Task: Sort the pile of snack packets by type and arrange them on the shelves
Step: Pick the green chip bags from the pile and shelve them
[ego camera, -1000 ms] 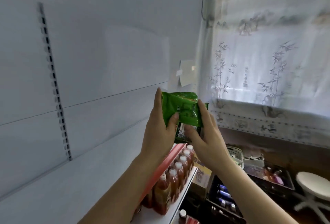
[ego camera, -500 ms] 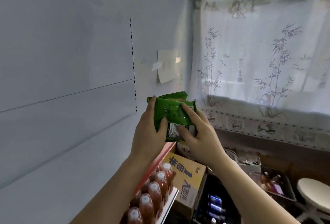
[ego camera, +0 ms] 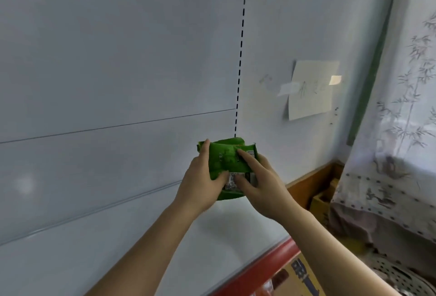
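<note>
A green snack packet [ego camera: 224,158] with a white label low on its face is held upright over the right end of the white shelf [ego camera: 118,236]. My left hand [ego camera: 200,182] grips its left side, thumb across the front. My right hand [ego camera: 257,182] presses its right side with fingers spread over the label. More than one packet may be stacked in the grip; I cannot tell. The packet's bottom edge hangs just above the shelf board, close to the back panel.
The shelf has a red front edge [ego camera: 264,265] and a slotted upright [ego camera: 239,66] in the back panel. A paper note [ego camera: 311,90] is taped to the wall. At the right are a patterned curtain [ego camera: 405,130], a yellow carton [ego camera: 304,276] and a perforated basket [ego camera: 401,279].
My view has swung left and up onto the top shelf. Both hands have carried the green packet from beyond the shelf's end to over the shelf board. The bottles have dropped out of sight.
</note>
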The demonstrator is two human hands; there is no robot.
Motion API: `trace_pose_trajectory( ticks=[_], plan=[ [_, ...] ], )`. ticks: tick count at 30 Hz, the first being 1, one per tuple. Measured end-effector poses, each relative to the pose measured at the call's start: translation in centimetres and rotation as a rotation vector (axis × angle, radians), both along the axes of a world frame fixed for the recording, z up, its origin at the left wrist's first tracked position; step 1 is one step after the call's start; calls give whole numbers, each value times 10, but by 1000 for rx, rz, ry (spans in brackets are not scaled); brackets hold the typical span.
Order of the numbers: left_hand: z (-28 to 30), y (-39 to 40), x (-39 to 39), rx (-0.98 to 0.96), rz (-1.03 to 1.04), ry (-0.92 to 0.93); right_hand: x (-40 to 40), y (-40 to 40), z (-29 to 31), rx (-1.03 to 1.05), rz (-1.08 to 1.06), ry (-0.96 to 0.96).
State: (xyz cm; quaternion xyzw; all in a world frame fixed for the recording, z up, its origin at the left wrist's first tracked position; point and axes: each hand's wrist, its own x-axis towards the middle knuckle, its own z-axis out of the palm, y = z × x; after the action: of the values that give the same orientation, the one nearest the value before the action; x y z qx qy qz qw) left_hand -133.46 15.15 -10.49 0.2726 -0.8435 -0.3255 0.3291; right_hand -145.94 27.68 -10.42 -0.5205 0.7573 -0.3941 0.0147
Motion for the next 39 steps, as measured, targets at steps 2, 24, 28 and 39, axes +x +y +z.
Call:
trace_pose_trajectory(
  ticks=[2,24,28,39],
  plan=[
    [-8,-15,-17,9,21,-31,-23,-17,-7,31,42,20],
    [-25,-14,-63,1,497,-576,-123,-81,-20,339,320,379],
    [-19,-7,-66,-54,596,-484,-127,-76,-14,302,359,434],
    [4,38,-32,-170,743,-516,-97,-54,9,228,415,513]
  ],
)
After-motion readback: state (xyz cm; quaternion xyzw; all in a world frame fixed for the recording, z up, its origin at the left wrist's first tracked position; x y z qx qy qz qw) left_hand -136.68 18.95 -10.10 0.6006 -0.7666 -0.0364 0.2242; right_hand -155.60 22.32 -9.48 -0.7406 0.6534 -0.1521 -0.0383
